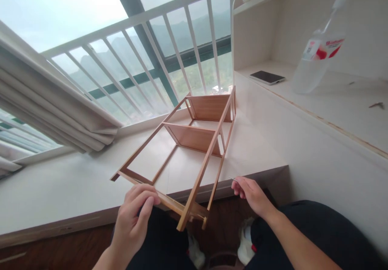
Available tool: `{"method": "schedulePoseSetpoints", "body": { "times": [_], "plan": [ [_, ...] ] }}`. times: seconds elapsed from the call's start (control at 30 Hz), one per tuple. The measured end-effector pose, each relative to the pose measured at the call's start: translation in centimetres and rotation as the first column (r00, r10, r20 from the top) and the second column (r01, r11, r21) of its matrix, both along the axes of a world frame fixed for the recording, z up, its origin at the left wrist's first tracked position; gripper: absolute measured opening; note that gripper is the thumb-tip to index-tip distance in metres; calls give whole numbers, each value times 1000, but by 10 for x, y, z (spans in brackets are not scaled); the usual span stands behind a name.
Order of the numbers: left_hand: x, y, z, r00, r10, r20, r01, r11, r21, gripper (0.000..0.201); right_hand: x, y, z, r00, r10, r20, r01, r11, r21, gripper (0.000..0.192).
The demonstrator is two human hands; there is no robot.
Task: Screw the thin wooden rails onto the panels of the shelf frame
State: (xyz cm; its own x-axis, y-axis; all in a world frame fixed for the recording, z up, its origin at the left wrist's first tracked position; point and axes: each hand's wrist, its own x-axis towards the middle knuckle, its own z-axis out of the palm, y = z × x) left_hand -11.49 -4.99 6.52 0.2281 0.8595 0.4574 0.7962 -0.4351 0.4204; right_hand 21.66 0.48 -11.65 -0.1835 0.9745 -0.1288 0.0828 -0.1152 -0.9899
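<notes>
A brown wooden shelf rack [197, 138] lies on its side on the white window ledge, its near end sticking out past the ledge's front edge. My left hand [136, 213] is closed on the rail at that near end, with thumb and fingers on the wood. To the right of the rack and apart from it, my right hand [250, 193] pinches a small thin metal rod [233, 179]. Only its tip shows, so I cannot tell its exact kind. The fingers hide the rest of it.
A black phone [267, 77] and a clear plastic bottle [318, 55] stand on the white cabinet [318, 140] at right. Behind the ledge [79, 189] is a white railing [194, 43] before the window. A beige curtain [54, 96] hangs at left. My legs and shoes are below.
</notes>
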Motion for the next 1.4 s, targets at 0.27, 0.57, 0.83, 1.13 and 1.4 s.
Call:
{"method": "schedulePoseSetpoints", "body": {
  "times": [0.27,0.57,0.83,1.13,1.4],
  "plan": [
    [17,-46,-33,998,0,65,-5,997,73,20,2,-4,-7,1000,15,11,-15,1000,13,52],
    [56,-47,-45,982,9,188,-13,1000,20,33,4,-8,-14,997,35,72,-37,999,27,50],
    [60,-42,-51,976,6,217,-6,1000,2,29,3,-11,-7,993,41,112,-47,998,47,52],
    [58,-37,-56,980,4,198,-9,1000,23,22,1,-9,-8,994,48,102,-52,998,37,51],
    [48,-32,-61,985,-4,170,-5,999,51,25,-6,-5,-11,997,26,79,-27,1000,11,47]
  ]
}}
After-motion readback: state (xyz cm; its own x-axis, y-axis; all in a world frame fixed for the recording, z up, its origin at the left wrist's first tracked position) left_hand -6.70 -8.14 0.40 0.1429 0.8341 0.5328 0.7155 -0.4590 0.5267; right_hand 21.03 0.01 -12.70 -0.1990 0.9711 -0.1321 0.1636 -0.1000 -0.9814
